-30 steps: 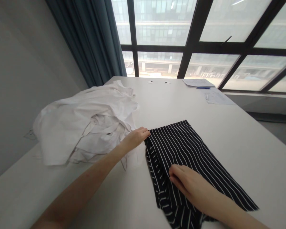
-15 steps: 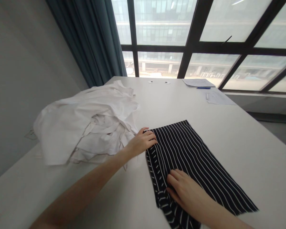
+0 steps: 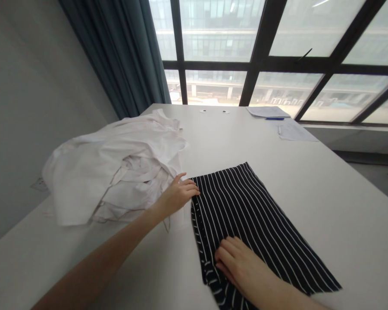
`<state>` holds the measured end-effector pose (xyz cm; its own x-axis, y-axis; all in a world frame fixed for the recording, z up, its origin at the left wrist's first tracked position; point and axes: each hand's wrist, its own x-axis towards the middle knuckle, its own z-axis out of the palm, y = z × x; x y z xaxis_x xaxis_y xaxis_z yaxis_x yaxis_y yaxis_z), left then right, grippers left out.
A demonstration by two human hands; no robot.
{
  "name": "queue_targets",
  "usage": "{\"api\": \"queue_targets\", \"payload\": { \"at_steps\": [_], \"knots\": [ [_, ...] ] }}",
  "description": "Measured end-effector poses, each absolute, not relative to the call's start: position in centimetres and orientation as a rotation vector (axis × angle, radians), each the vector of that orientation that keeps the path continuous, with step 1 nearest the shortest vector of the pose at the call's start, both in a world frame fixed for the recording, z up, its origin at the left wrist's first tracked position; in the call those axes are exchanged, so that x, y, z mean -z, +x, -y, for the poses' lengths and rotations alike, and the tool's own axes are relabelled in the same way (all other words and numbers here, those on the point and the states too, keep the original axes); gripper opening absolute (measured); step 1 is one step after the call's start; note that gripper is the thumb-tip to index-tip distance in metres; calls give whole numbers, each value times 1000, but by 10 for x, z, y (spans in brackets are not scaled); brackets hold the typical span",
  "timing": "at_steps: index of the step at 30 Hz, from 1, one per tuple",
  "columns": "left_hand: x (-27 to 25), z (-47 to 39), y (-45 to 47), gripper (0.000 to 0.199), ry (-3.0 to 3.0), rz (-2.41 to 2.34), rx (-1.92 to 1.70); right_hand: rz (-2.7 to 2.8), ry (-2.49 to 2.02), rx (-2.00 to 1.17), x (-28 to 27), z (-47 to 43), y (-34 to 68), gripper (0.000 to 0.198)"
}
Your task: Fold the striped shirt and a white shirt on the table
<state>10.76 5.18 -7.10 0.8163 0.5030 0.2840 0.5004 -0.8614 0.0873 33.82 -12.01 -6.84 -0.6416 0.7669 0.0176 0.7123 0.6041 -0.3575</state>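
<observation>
A black garment with thin white stripes (image 3: 242, 206), folded into a long flat shape, lies on the white table. At its far left corner rests my left hand (image 3: 179, 193), the fingers stretched over the cloth and the thumb lifted apart from them. My right hand (image 3: 236, 262) is on the near left part, its fingers curled closed on the striped cloth. Below that hand the fabric is bunched and runs out of view. The right fingertips are partly hidden.
A heap of white cloth (image 3: 116, 150) covers the table's left side. Papers (image 3: 268, 112), a blue pen (image 3: 274, 119) and another sheet (image 3: 297, 132) lie at the far right. Two small white discs (image 3: 203, 111) sit by the back edge, below the window.
Both hands and the striped garment have shifted slightly left. The left thumb has lifted from the corner, and the folded strip along the left edge looks narrower and flatter.
</observation>
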Motion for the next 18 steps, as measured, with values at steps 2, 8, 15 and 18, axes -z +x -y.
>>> {"api": "queue_targets", "payload": {
  "at_steps": [2, 8, 15, 18],
  "knots": [
    [65, -50, 113, 32, 2960, -896, -444, 2689, -1238, -520, 69, 120, 338, 17],
    [48, -21, 153, 31, 2789, -763, -602, 2542, -1141, -1062, 41, 113, 354, 44],
    [73, 13, 164, 60, 2855, -784, -295, 2397, -1265, -785, 27, 76, 409, 40],
    [79, 13, 156, 65, 2890, -762, -257, 2330, -1420, -401, 44, 48, 440, 33]
  ]
}}
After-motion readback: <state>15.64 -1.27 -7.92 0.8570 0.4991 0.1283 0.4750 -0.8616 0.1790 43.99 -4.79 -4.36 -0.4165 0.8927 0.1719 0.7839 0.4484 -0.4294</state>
